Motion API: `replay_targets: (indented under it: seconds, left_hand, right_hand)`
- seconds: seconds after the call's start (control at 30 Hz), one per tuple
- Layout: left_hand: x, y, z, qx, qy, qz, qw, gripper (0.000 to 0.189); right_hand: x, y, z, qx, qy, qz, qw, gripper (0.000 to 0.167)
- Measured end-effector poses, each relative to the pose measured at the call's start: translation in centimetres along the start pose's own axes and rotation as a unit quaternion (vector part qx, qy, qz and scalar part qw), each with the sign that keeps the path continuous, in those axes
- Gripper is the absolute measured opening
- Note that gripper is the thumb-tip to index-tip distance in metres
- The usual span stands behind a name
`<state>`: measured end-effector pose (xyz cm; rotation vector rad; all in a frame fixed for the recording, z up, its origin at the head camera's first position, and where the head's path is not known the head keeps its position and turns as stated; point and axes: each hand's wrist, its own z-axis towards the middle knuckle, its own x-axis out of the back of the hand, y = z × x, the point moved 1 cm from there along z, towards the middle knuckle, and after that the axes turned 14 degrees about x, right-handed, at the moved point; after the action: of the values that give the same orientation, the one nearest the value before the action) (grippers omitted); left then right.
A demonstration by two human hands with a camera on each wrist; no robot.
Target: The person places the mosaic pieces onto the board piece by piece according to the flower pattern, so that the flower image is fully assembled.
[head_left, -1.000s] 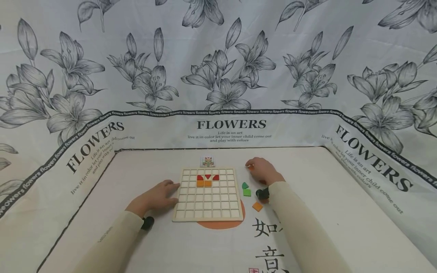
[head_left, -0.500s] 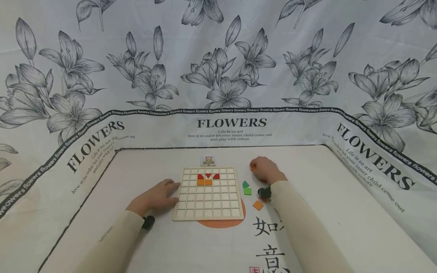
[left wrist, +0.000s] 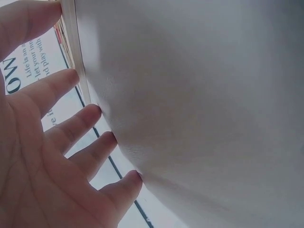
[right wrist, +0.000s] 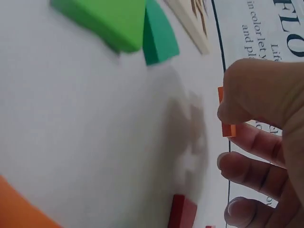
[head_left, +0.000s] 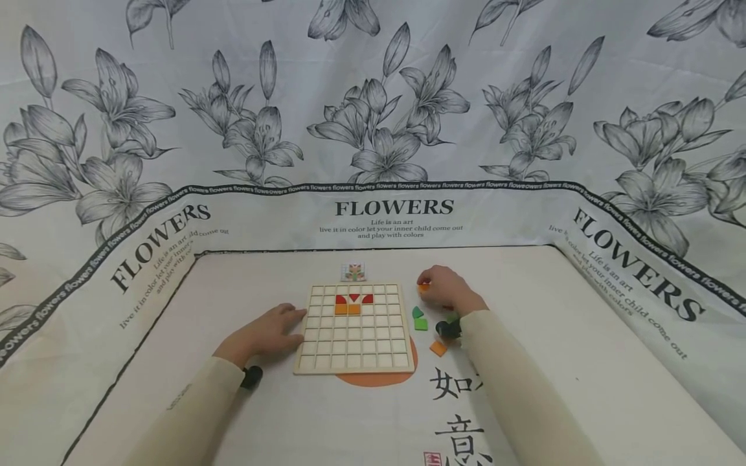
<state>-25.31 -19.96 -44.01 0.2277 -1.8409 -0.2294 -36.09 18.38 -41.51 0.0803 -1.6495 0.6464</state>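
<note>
My right hand (head_left: 449, 288) pinches an orange tile (right wrist: 228, 130) between thumb and index finger, off the board's far right corner. The right wrist view has the tile raised above the table, its other fingers loosely bent. My left hand (head_left: 263, 333) touches the left edge of a wooden grid board (head_left: 357, 352), fingertips against its rim, fingers spread in the left wrist view (left wrist: 42, 156). On the board, two orange squares (head_left: 348, 309) sit side by side below a row of red pieces (head_left: 354, 298). The rest of the visible grid cells are bare.
A small pattern card (head_left: 353, 272) lies behind the board. Right of the board are a dark green piece (head_left: 418, 312), a light green square (head_left: 421, 324) and an orange square (head_left: 438, 349). A red block (right wrist: 183, 212) lies below the right hand. Floral cloth surrounds the table.
The right hand has lifted an orange tile and shifted slightly left towards the board, showing more of the tile. The left hand stays at the board's edge.
</note>
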Motion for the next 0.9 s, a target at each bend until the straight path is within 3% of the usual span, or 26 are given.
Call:
replay_targets:
  seconds: [0.47,0.9]
  left_hand:
    - [0.1,0.0,-0.1,-0.011,-0.001,0.001,0.9999,0.065]
    - [0.2,0.1,-0.3,-0.017,0.003,-0.007,0.9998,0.064]
  right_hand:
    - [-1.3,-3.9,-0.6,0.058,0.006,0.014,0.9982,0.039]
    - [-3.0,-7.4,-0.3,0.123,0.012,-0.010,0.9923,0.027]
